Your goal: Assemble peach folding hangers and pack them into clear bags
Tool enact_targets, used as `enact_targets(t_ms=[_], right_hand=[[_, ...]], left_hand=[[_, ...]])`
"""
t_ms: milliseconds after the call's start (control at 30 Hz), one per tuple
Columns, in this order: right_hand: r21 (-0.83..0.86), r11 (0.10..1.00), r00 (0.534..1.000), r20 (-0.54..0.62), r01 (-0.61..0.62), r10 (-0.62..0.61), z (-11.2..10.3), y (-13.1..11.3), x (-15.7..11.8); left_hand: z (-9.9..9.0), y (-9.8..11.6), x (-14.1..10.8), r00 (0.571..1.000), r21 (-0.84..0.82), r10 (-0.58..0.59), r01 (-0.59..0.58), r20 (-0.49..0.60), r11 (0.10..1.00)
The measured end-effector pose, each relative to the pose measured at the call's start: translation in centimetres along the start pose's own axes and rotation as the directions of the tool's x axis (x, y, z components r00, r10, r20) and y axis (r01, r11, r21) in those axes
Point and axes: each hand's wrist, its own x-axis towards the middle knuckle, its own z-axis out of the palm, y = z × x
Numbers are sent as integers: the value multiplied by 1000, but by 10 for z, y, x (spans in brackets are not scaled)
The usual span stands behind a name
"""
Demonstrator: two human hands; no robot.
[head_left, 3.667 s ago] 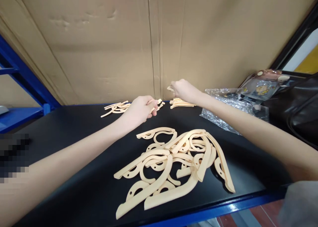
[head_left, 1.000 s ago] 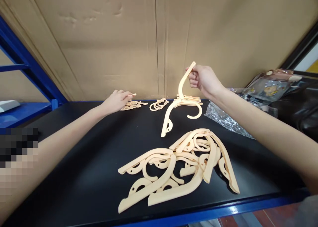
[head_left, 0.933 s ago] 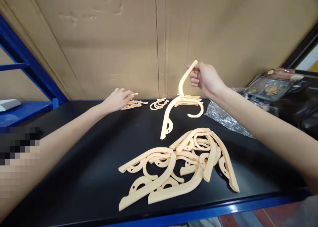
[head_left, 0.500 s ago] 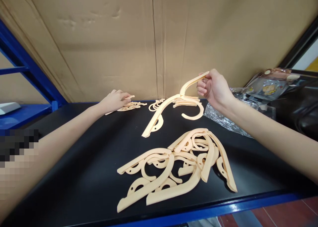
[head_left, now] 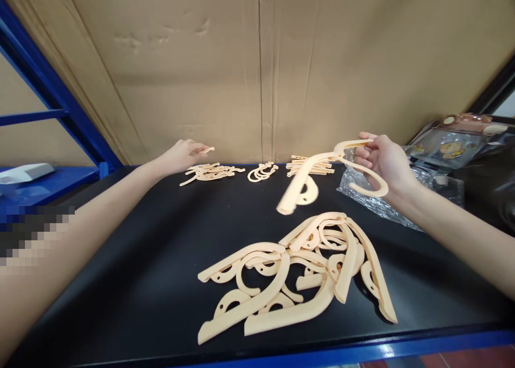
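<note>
My right hand (head_left: 382, 161) grips one arm of a cream folding hanger (head_left: 306, 172), raised above the black tabletop, its hook hanging beside the wrist. My left hand (head_left: 183, 154) pinches a small cream piece (head_left: 208, 149) just above the back left pile of thin curved pieces (head_left: 215, 172). Small hook-shaped pieces (head_left: 261, 171) lie at the back middle, and a stack of straight pieces (head_left: 309, 165) is to their right. Nearer the front edge, several hangers (head_left: 267, 303) lie overlapping in a heap.
Crumpled clear plastic (head_left: 372, 204) and a printed transparent bag (head_left: 446, 142) lie at the right. Cardboard (head_left: 193, 62) stands behind the black tabletop (head_left: 140, 277). A blue frame (head_left: 52, 78) and a white object (head_left: 30, 174) are at the left.
My right hand has moved the hanger right and slightly down in view, uncovering the straight pieces. My left hand has lifted a little off the left pile with the small piece.
</note>
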Motion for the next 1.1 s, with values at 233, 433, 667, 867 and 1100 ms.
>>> enact_targets(t_ms=[233, 433, 667, 867, 1100], right_hand=[[-396, 871, 955, 173, 290, -239, -8, 10, -8], [65, 997, 993, -108, -42, 49, 27, -24, -24], [242, 970, 990, -137, 15, 19, 42, -42, -56], [-283, 953, 994, 21, 113, -111, 18, -35, -71], [-768, -10, 700, 590, 641, -403, 29, -34, -73]], left_hand=[[11, 26, -11, 994, -92, 20, -30, -105, 995], [0, 143, -36, 989, -877, 56, 95, 137, 471], [15, 245, -90, 930, -933, 173, 343, 323, -105], [13, 231, -114, 933, -932, -12, 361, 361, 41], [15, 226, -118, 947, -916, 77, 277, 311, 291]])
